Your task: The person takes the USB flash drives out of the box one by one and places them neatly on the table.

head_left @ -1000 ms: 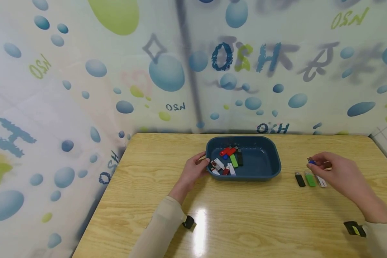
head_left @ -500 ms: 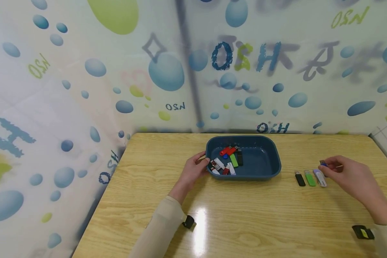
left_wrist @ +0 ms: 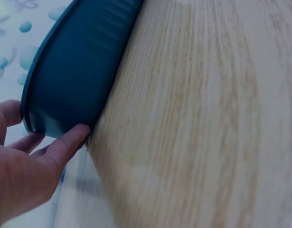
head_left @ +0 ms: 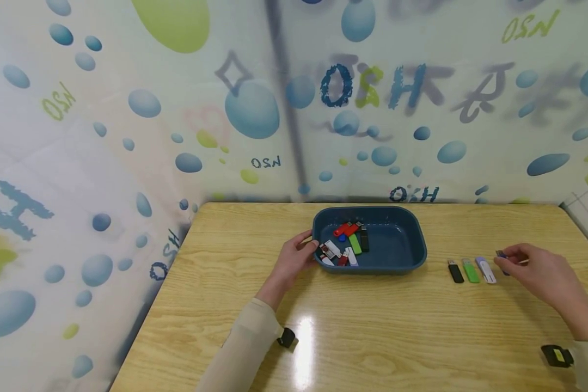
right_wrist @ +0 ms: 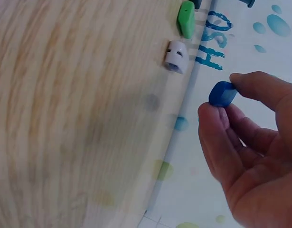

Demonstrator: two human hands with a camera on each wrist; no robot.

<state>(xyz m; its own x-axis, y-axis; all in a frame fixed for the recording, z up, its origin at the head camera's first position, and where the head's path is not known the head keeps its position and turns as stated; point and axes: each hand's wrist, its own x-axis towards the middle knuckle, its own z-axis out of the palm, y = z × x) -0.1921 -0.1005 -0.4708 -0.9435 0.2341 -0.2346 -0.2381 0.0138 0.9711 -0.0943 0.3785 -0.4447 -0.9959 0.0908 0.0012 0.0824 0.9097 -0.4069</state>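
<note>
Thumb and fingertips of our right hand [head_left: 544, 275] pinch a blue USB stick [right_wrist: 222, 94], and we have it just beside the white stick [head_left: 485, 270], with the green stick [head_left: 471, 271] and black stick [head_left: 455, 272] further left on the table [head_left: 397, 332]; well apart, our left hand [head_left: 295, 258] grips the blue tray [head_left: 396, 245] by its left end, loose sticks [head_left: 355, 244] lying inside.

Can pass between the dark blue rectangular plastic tray [head_left: 392, 245] and the black USB stick [head_left: 455, 271] — also across the pale wood-grain tabletop [head_left: 397, 332] before both. Blocked at the tray's left end by the left hand [head_left: 296, 255]; beside the white-and-lavender USB stick [head_left: 485, 270], by the right hand [head_left: 544, 269] pinching a blue USB stick [right_wrist: 222, 94] — behind, by bubble-printed backdrop [head_left: 323, 141].
</note>
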